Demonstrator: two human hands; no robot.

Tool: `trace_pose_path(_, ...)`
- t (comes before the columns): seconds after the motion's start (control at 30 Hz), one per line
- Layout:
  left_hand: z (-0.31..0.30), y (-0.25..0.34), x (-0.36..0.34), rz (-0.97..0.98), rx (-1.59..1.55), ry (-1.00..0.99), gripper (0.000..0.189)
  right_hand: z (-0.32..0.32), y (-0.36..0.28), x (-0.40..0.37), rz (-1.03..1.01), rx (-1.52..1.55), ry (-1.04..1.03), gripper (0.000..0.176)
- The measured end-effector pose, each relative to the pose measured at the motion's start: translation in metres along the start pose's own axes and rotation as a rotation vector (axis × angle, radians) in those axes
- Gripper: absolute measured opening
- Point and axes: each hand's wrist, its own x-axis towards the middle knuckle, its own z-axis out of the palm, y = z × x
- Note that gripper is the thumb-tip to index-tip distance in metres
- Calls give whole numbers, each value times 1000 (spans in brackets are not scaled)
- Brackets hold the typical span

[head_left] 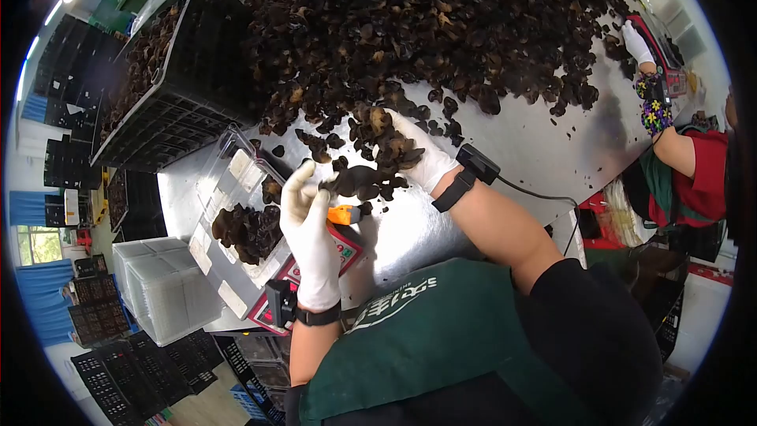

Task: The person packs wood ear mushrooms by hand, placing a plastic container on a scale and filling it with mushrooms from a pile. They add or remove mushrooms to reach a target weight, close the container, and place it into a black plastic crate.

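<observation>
Mushrooms (374, 136) fill your right hand (428, 159) over the table (524, 128); whether your left hand (310, 229) holds the orange tool (340, 214), I cannot tell. A mushroom-loaded crate (177, 114) and stacked clear boxes (167, 288) crowd the table's left edge.

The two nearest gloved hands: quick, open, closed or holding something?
Left hand: partly open, but whether it holds anything cannot be told.
Right hand: closed on a clump of dark mushrooms.

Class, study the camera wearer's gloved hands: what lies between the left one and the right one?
In the head view, dark, curled pieces lie between the left hand and the right hand; an orange object shows close beside the left hand.
</observation>
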Motion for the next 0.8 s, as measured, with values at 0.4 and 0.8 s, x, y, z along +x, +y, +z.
trace_pose_path(0.4,-43,-4,-67,-562,-714,-159,20,-20,-11,32,-77,-225,29,29)
trace_pose_path(0.8,-80,39,-68,-213,147,130,22,134,89,83,-201,-1057,-135,26)
